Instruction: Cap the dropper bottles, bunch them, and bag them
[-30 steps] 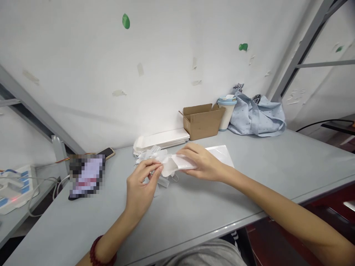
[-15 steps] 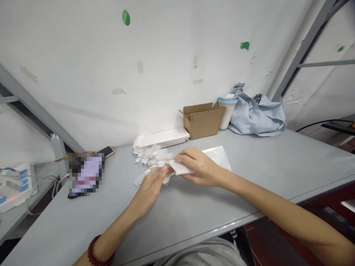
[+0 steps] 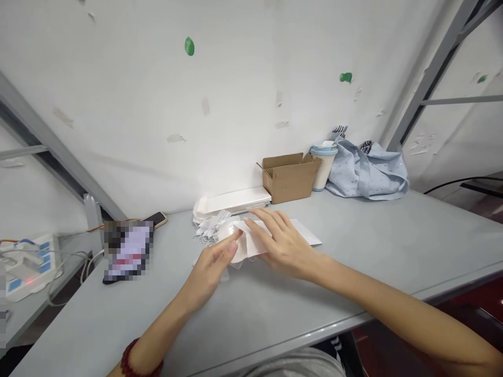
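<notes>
A white paper sleeve (image 3: 304,230) lies tilted between my hands above the table, its left end spread open with a rounded flap. My left hand (image 3: 212,262) pinches that flap at its lower left, thumb on top. Around the sleeve's middle is my right hand (image 3: 281,241), fingers over its upper face and the thumb side out of sight beneath. Behind the flap sits a pile of small clear and white tags with loops (image 3: 208,229), partly covered by it. A stack of white sleeves (image 3: 238,200) lies behind the pile, against the wall.
An open cardboard box (image 3: 293,183), a lidded cup (image 3: 324,170) and a light blue cloth bag (image 3: 369,173) stand along the wall at right. At left are a phone (image 3: 157,220), a pixelated item (image 3: 129,251) and a power strip (image 3: 33,264) with cables.
The view has shifted slightly. The sleeve's open end now shows wider, with its flap over part of the tag pile, and my right hand's fingers are more spread over the sleeve.
</notes>
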The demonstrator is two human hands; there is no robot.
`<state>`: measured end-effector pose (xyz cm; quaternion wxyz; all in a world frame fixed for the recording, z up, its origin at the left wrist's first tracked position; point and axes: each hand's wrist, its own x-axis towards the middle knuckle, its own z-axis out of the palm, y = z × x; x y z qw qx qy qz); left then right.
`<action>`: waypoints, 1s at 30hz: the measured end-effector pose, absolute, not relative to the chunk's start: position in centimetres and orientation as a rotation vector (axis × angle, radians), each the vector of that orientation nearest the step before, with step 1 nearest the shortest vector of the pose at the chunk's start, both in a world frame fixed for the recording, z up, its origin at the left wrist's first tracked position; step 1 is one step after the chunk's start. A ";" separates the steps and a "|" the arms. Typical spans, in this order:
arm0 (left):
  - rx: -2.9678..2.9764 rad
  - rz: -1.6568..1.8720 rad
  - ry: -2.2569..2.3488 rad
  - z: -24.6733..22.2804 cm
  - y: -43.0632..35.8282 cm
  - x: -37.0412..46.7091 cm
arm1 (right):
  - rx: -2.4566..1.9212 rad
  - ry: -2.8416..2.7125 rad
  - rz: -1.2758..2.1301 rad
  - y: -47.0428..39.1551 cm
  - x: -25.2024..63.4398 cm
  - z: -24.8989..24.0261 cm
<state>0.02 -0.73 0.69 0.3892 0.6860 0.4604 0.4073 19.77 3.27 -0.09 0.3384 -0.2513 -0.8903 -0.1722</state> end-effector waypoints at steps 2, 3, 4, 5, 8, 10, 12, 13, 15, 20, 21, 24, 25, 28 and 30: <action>1.739 1.061 1.174 0.7 -0.8 0.0 | -0.672 -2.368 -0.495 3.7 19.6 -0.7; 1.739 1.076 1.178 0.7 -0.9 0.0 | -0.665 -2.401 -0.492 3.9 19.5 -1.0; 1.746 1.097 1.179 0.7 -1.1 0.2 | -0.661 -2.425 -0.479 4.1 19.5 -1.2; 1.767 1.117 1.177 0.6 -1.2 0.3 | -0.658 -2.442 -0.463 4.2 19.6 -1.3; 1.963 1.140 1.195 0.0 -1.4 0.8 | -0.678 -2.437 -0.425 4.5 19.8 -1.2; 2.148 1.136 1.262 -0.7 -1.4 1.1 | -0.687 -2.421 -0.412 4.6 20.0 -1.0; 2.279 1.156 1.356 -1.4 -1.3 1.3 | -0.676 -2.402 -0.406 4.6 20.1 -0.8; 2.316 1.178 1.396 -1.7 -1.3 1.4 | -0.664 -2.391 -0.404 4.5 20.2 -0.7; 2.359 1.230 1.443 -2.1 -1.3 1.5 | -0.637 -2.373 -0.391 4.4 20.2 -0.7; 2.523 1.166 1.299 -2.0 -1.1 1.3 | -0.643 -2.418 -0.350 3.8 19.8 -0.6; 2.555 1.119 1.268 -2.0 -1.1 1.3 | -0.639 -2.426 -0.345 3.7 19.7 -0.7; 2.621 1.043 1.225 -2.4 -0.9 1.3 | -0.583 -2.400 -0.346 3.6 19.3 -1.2; 2.631 1.044 1.220 -2.6 -0.9 1.4 | -0.554 -2.379 -0.358 3.6 19.2 -1.4; 2.651 1.055 1.216 -3.0 -0.7 1.6 | -0.472 -2.329 -0.441 3.7 19.1 -2.0; 2.691 1.046 1.215 -3.1 -0.6 1.6 | -0.434 -2.312 -0.505 3.6 19.1 -2.2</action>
